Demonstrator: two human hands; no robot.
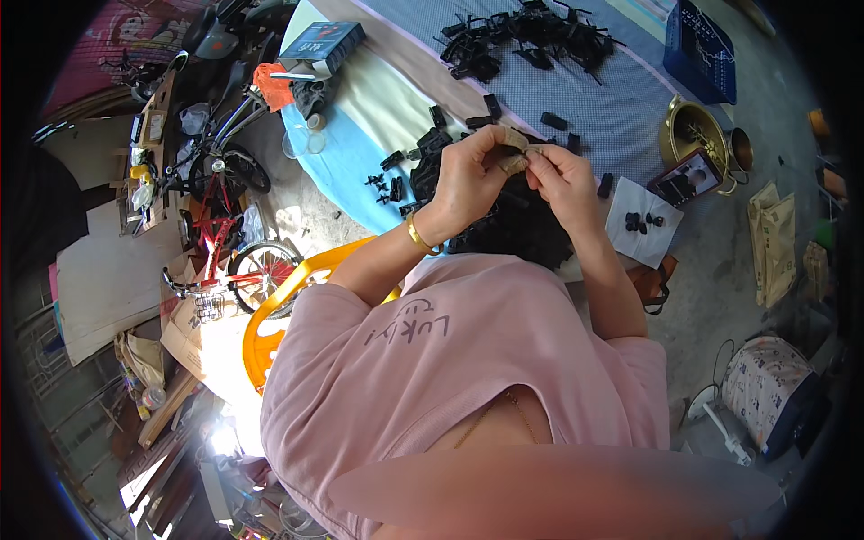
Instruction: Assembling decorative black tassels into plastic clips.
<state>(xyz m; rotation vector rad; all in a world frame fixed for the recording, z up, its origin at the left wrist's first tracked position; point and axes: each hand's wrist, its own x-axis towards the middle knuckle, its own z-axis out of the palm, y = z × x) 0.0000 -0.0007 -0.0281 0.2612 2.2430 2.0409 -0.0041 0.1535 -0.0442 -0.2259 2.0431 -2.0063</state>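
Over the near side of the table, my left hand (468, 180) and my right hand (567, 187) meet with fingers pinched together. Beige coverings wrap some fingertips. Whatever lies in the pinch is dark and too small to name. A gold bangle (416, 234) circles my left wrist. Beneath my hands spreads a heap of black pieces (517, 220), partly hidden by my forearms. Small black blocks (553, 121) are scattered around it, and tiny black parts (394, 189) lie to the left. On a white paper (641, 236) to the right sit several small black parts.
A large pile of black clips or cables (531, 40) covers the far cloth. At right stand a brass-coloured pot (693, 135), a phone (688, 178) leaning against it and a blue basket (700, 54). A blue box (322, 45) is far left. Beside me are an orange chair (261, 337) and a red bicycle (216, 234).
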